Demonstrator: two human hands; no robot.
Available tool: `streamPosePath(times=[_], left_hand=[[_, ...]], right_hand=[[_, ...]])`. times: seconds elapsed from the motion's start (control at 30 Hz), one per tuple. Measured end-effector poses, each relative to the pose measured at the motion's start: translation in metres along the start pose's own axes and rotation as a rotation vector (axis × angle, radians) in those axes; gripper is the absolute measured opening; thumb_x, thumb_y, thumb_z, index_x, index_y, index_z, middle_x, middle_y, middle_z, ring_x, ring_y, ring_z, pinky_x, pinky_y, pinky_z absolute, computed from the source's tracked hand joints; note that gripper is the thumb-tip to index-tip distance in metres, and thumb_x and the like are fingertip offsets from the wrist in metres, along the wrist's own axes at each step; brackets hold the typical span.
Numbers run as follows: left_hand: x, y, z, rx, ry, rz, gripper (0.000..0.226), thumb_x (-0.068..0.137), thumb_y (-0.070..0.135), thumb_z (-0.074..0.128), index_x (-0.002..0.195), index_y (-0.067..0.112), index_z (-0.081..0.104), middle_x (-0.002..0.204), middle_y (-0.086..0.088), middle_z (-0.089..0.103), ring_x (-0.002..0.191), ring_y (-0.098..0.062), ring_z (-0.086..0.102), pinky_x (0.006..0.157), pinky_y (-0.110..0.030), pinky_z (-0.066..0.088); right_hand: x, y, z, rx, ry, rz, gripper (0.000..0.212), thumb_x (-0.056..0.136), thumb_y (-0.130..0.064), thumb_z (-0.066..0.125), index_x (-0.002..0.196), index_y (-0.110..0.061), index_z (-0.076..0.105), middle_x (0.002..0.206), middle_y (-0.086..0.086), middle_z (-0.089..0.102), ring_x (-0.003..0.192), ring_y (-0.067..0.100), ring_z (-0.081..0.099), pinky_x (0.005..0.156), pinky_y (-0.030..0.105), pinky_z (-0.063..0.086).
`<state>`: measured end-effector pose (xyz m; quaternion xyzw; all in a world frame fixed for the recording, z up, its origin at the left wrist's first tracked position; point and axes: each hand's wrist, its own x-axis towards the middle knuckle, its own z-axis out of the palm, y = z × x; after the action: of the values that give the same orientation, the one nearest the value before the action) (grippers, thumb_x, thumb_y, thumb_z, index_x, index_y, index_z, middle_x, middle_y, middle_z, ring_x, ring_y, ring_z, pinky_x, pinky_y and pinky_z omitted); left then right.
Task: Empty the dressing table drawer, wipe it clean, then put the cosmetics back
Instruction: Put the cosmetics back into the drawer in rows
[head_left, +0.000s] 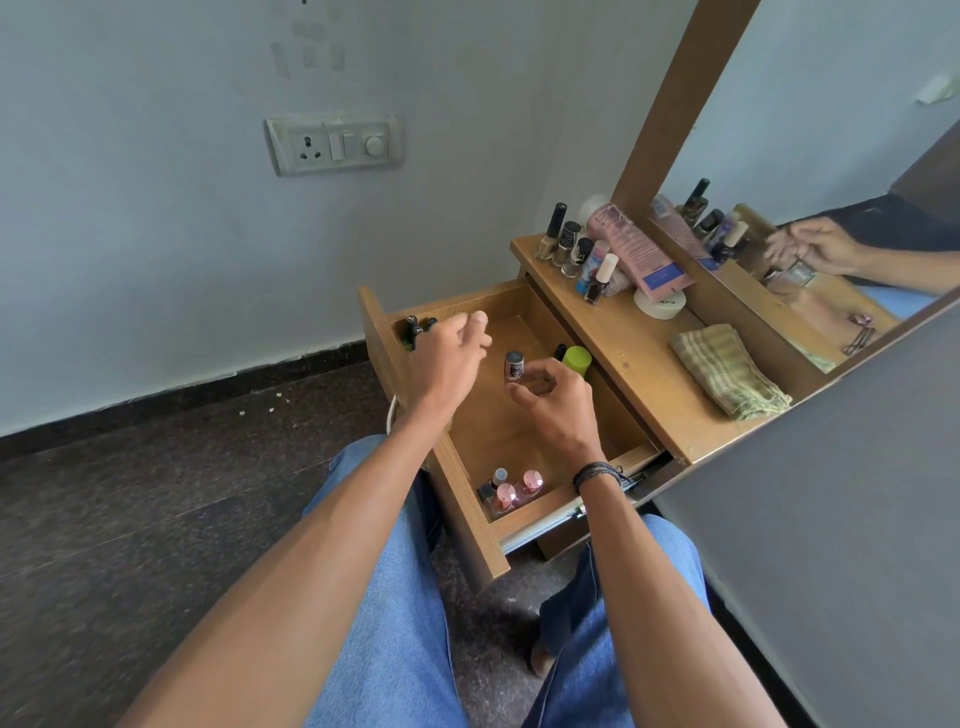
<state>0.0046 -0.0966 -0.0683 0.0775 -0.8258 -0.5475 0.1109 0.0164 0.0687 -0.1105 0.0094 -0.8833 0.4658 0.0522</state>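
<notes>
Head view: right hand (558, 410) pinches nail-polish bottle (514, 366) (grey cap, pinkish glass) over drawer (493, 431); left hand (447, 358) loose, empty.

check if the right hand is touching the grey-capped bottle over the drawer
Touching. The head view shows the right hand pinching the grey-capped bottle at its base, above the open drawer.

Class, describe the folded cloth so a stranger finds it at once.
Look at the wooden dressing table top below the mirror. Right of the upright bottles lies the folded cloth, the only fabric there, checked pale green.
</notes>
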Motion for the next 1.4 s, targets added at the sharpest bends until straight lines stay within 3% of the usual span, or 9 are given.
streamPosePath(times=[0.17,0.33,0.53,0.73,1.0,1.1,1.23,1.3,1.4], left_hand=[[0.003,-0.007,-0.009,-0.293,0.273,-0.066,0.021,0.099,0.012,0.053,0.108,0.016,0.071,0.089,0.0,0.074,0.081,-0.015,0.07,0.074,-0.038,0.062],[0.002,-0.009,-0.008,-0.313,0.26,-0.062,0.024,0.094,0.005,0.054,0.109,0.017,0.068,0.091,0.0,0.073,0.08,-0.015,0.069,0.078,-0.04,0.061],[0.002,-0.012,-0.009,-0.316,0.228,-0.041,0.023,0.096,0.005,0.055,0.112,0.017,0.066,0.091,0.001,0.071,0.08,-0.015,0.068,0.076,-0.038,0.061],[0.003,-0.012,-0.007,-0.219,0.174,-0.026,0.02,0.096,0.009,0.057,0.108,0.022,0.066,0.096,0.004,0.072,0.086,-0.018,0.069,0.073,-0.034,0.061],[-0.002,-0.006,-0.006,0.127,-0.115,0.1,0.018,0.093,0.017,0.066,0.108,0.026,0.069,0.103,0.014,0.068,0.091,-0.002,0.064,0.062,-0.01,0.042],[-0.004,-0.007,-0.003,0.304,-0.222,0.177,0.024,0.092,0.024,0.07,0.115,0.03,0.069,0.117,0.014,0.065,0.105,-0.006,0.059,0.063,-0.016,0.04],[-0.004,-0.008,0.001,0.524,-0.345,0.274,0.035,0.093,0.03,0.07,0.127,0.029,0.065,0.136,0.011,0.059,0.129,-0.017,0.048,0.09,-0.034,0.044],[-0.002,-0.007,0.004,0.586,-0.366,0.315,0.039,0.092,0.029,0.072,0.131,0.028,0.065,0.14,0.007,0.058,0.13,-0.02,0.048,0.1,-0.038,0.044],[-0.002,-0.006,0.009,0.641,-0.366,0.353,0.043,0.092,0.024,0.074,0.135,0.025,0.064,0.14,0.003,0.06,0.128,-0.02,0.051,0.1,-0.039,0.05]], right_hand=[[0.002,0.001,0.001,-0.045,-0.027,-0.001,0.032,0.088,-0.026,0.079,0.117,-0.02,0.067,0.103,-0.01,0.07,0.09,0.001,0.066,0.076,0.016,0.054],[0.001,0.004,0.003,-0.157,-0.106,-0.011,0.032,0.088,-0.03,0.078,0.118,-0.02,0.07,0.103,-0.008,0.071,0.091,0.004,0.066,0.082,0.028,0.06],[0.003,0.004,0.005,-0.236,-0.153,0.028,0.031,0.085,-0.031,0.082,0.112,-0.022,0.07,0.103,-0.005,0.071,0.093,0.012,0.067,0.083,0.03,0.058],[0.005,0.0,0.011,-0.335,-0.172,0.065,0.036,0.087,-0.031,0.08,0.118,-0.018,0.067,0.111,0.005,0.073,0.102,0.026,0.069,0.089,0.045,0.058],[-0.002,-0.003,0.007,-0.356,-0.13,0.17,0.04,0.084,-0.024,0.081,0.122,-0.025,0.069,0.107,0.003,0.075,0.099,0.025,0.07,0.089,0.044,0.059],[-0.003,-0.002,0.006,-0.349,-0.133,0.207,0.034,0.083,-0.024,0.08,0.116,-0.028,0.071,0.103,0.004,0.075,0.098,0.029,0.071,0.088,0.046,0.06],[-0.006,-0.006,0.004,-0.345,-0.139,0.212,0.03,0.086,-0.021,0.074,0.115,-0.027,0.072,0.105,0.004,0.075,0.099,0.03,0.071,0.088,0.042,0.059],[-0.007,-0.007,0.003,-0.336,-0.132,0.215,0.029,0.088,-0.018,0.069,0.116,-0.026,0.072,0.106,0.005,0.075,0.1,0.03,0.071,0.087,0.042,0.059],[-0.008,-0.008,0.002,-0.325,-0.107,0.235,0.03,0.09,-0.011,0.062,0.116,-0.024,0.072,0.109,0.006,0.075,0.1,0.029,0.071,0.086,0.041,0.059]])
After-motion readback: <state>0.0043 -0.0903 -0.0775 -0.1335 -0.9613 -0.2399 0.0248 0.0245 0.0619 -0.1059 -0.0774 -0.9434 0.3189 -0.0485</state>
